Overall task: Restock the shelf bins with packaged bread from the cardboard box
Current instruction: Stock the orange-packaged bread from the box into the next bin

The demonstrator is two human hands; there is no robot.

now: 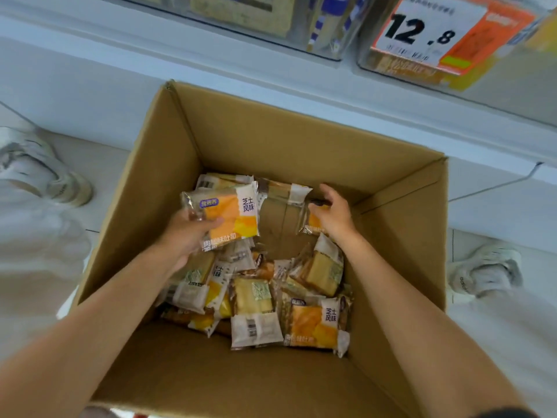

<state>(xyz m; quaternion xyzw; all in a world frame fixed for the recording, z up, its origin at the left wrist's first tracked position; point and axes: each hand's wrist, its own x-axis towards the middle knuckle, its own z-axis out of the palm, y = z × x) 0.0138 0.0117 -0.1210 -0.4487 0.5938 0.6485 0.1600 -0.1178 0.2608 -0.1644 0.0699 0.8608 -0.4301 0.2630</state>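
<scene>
An open cardboard box (301, 137) stands on the floor below me, with several orange-and-white bread packets (313, 324) lying loose on its bottom. My left hand (184, 236) grips one bread packet (232, 215) lifted a little above the pile, printed side up. Deeper in at the right, my right hand (334, 212) curls its fingers over another packet (313, 224), which it mostly hides. Clear shelf bins (346, 40) holding packaged goods run along the top of the view.
A white shelf base (90, 86) runs behind the box. A price tag reading 12.8 (428, 34) hangs on the right bin. My two white shoes (45, 173) (485, 270) flank the box on the pale tiled floor.
</scene>
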